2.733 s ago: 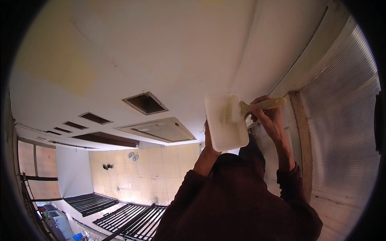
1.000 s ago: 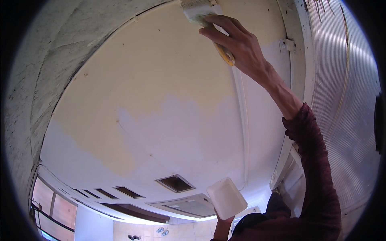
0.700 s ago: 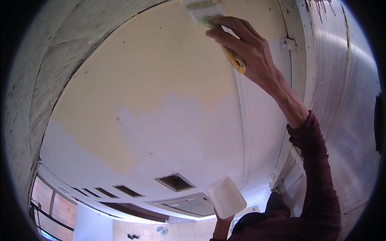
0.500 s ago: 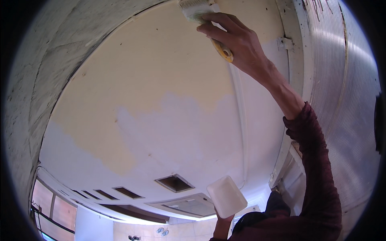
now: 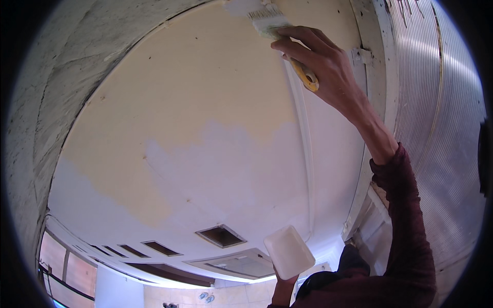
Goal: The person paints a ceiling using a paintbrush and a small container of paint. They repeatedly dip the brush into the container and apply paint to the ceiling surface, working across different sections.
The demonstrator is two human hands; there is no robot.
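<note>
My right hand (image 5: 323, 59) is raised high and closed round the yellow handle of a wide paintbrush (image 5: 269, 23). The brush has a pale, paint-smeared ferrule, and its bristles point up and left against the cream upper part of the wall (image 5: 169, 82). Whitish paint covers the lower part, with an uneven border between the two colours. Low down, my left hand (image 5: 285, 281) grips a shallow white tray (image 5: 290, 252) from below; most of its fingers are hidden behind it. The tray's inside looks pale, and I cannot tell how much paint it holds.
A rough grey concrete surface (image 5: 36, 92) curves along the left. On the right are a door-like frame with a hinge (image 5: 363, 55) and a ribbed translucent panel (image 5: 441, 102). Lower down, the wall has a square opening (image 5: 222, 235); slippers (image 5: 206, 297) lie on the tiled floor.
My right hand and the paintbrush have shifted right and slightly down. A whitish patch now shows at the top where the brush was. The left hand and tray have barely moved.
</note>
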